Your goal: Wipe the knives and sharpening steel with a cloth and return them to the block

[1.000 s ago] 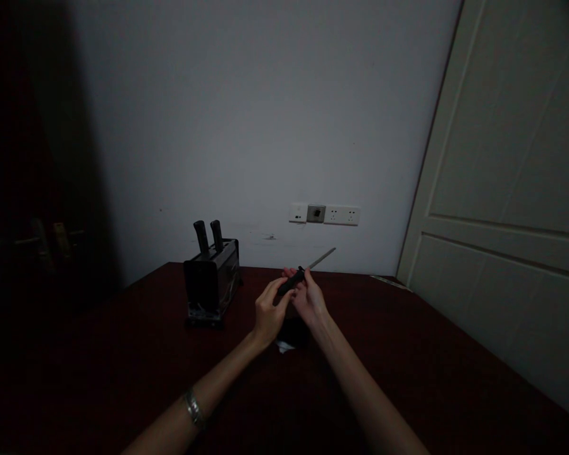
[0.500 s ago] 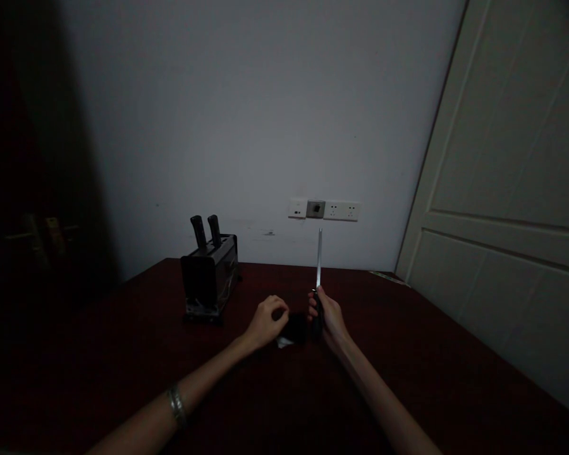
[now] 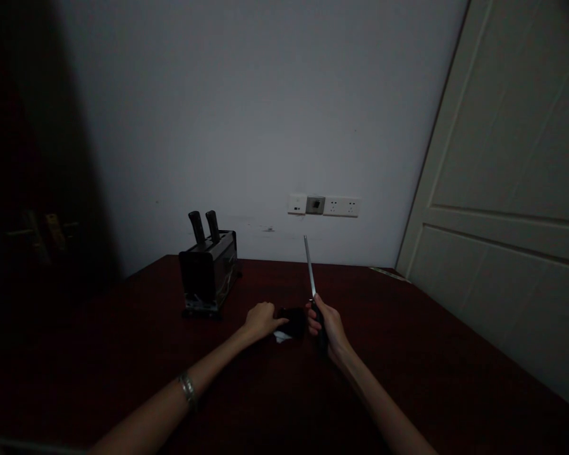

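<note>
In my right hand (image 3: 328, 325) is a honing steel (image 3: 310, 266), gripped by its black handle. Its slim metal rod points up and tilts left. My left hand (image 3: 262, 321) is low over the table, its thumb at the left edge of a black cloth-like piece (image 3: 292, 322); its other fingers curl down and are partly hidden. A bit of white material (image 3: 281, 337) shows under the near edge of the black piece. To the left stands a knife block (image 3: 208, 272) with dark, shiny sides and two black knife handles (image 3: 196, 226) sticking up from it.
The dark red tabletop (image 3: 360, 297) reaches back to a pale wall (image 3: 246, 126). Wall sockets and switches (image 3: 323, 205) sit above its rear edge. At the right is a light panelled door (image 3: 502, 189); a flat strip (image 3: 389, 274) lies at the back right corner.
My left hand has lowered, its thumb now down at the edge of the black piece. The honing steel has tipped left, and my right hand has come slightly nearer.
</note>
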Demonstrator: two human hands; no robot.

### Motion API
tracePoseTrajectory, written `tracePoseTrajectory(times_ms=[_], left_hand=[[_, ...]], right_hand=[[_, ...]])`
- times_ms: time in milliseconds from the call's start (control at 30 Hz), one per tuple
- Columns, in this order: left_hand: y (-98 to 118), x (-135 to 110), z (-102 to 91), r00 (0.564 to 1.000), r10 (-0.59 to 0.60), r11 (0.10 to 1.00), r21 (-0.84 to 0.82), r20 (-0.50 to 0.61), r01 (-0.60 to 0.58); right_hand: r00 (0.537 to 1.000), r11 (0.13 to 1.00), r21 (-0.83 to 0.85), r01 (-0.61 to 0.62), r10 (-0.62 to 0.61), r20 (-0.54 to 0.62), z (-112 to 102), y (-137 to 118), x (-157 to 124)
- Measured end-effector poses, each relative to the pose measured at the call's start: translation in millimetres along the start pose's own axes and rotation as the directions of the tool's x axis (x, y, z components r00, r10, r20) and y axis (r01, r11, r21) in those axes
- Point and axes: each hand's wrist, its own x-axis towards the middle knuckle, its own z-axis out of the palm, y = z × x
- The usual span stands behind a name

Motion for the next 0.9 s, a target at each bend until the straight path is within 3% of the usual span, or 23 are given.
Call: tracePoseTrajectory(times_ms=[133,267,400,567,633,733,900], left_hand=[[-0.3,1.8,10.2,0.985,-0.129,0.987,-0.078,0.115,0.139],[1.6,7.7,18.6,0.971,-0.189,0.955,-0.203,0.144,0.216],[6.9,19.3,11.1,0.972,-0.197,0.904,-0.361,0.124,0.229],[22.2,38.5,-6.4,0.983,-0.174,0.778,-0.604,0.061,0.175],[31.7,43.0,-8.8,0.987,-0.13,0.671,-0.725,0.093,0.156],[47.7,42.1,-7.4,0.981,-0.014,0.41,-0.893,0.196,0.184],[62.1,34.6,-4.5,0.909,0.164,0.086,-0.923,0.384,0.375]], right_hand=[[1.0,1.0,-0.001,-0.012,0.012,0.009,-2.6,1.5,0.7],[1.0,1.0,0.004,-0.016,0.016,0.004,-3.4,1.7,2.5],[1.0,1.0,0.006,-0.009,0.009,-0.005,-1.7,-1.1,1.6],[1.0,1.0,-0.012,-0.012,0.012,0.006,0.8,-0.3,0.1],[0.999,1.0,-0.013,-0.023,0.023,0.028,0.8,3.0,0.7],[0.998,0.999,-0.026,-0.024,0.026,0.063,-1.0,9.7,3.6],[0.998,0.999,-0.051,0.002,0.001,0.061,-6.5,16.1,9.9]])
